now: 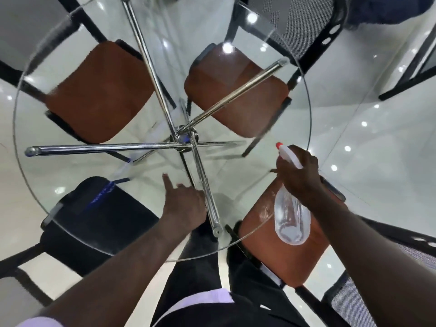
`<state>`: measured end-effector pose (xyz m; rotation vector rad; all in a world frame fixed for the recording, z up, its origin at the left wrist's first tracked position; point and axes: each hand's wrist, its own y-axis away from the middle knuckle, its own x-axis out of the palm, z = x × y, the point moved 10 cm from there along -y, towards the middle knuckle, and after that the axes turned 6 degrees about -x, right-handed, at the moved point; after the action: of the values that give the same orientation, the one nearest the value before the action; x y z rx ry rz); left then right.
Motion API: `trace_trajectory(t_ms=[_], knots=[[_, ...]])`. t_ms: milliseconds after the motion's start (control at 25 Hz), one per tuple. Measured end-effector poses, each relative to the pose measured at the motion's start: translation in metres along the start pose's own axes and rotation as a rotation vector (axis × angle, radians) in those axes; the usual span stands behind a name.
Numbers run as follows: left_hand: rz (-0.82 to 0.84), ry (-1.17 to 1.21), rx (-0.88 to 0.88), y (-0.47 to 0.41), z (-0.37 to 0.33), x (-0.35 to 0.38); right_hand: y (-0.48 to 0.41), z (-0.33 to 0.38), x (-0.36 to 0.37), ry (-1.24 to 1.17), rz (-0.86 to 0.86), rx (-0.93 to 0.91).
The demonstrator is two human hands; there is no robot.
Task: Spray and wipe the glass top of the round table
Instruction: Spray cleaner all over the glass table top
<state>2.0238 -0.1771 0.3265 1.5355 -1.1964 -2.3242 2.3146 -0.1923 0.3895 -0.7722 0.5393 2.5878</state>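
One spray bottle (292, 223), neck in hand (298, 175)

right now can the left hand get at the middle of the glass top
Probably yes. The left hand is over the glass top near its front edge, holding nothing, and no object lies on the glass between it and the chrome hub, which sits under the pane.

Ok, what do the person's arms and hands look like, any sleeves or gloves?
Left arm is bare up to a pale lilac sleeve at the bottom edge. Right arm is bare to the frame edge, no sleeve in view. Left grip and right grip wear no gloves; no watch or wristband shows.
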Motion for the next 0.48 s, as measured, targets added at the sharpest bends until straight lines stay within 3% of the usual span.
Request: trace_trajectory(t_ms=[120,280,400,480], knots=[[0.037,0.035,-0.097,-0.004,-0.004,-0.002,0.029,-0.046,-0.03,-0.089,-0.042,-0.002],[0.01,0.026,-0.255,0.008,-0.011,0.0,0.076,-0.073,-0.021,-0.044,0.115,-0.078],[-0.109,0.107,-0.089,0.018,-0.055,0.006,0.102,-0.076,-0.018,-0.022,0.142,-0.212],[-0.158,0.169,0.035,0.023,-0.088,0.004,0.112,-0.087,-0.025,-0.097,0.124,-0.189]])
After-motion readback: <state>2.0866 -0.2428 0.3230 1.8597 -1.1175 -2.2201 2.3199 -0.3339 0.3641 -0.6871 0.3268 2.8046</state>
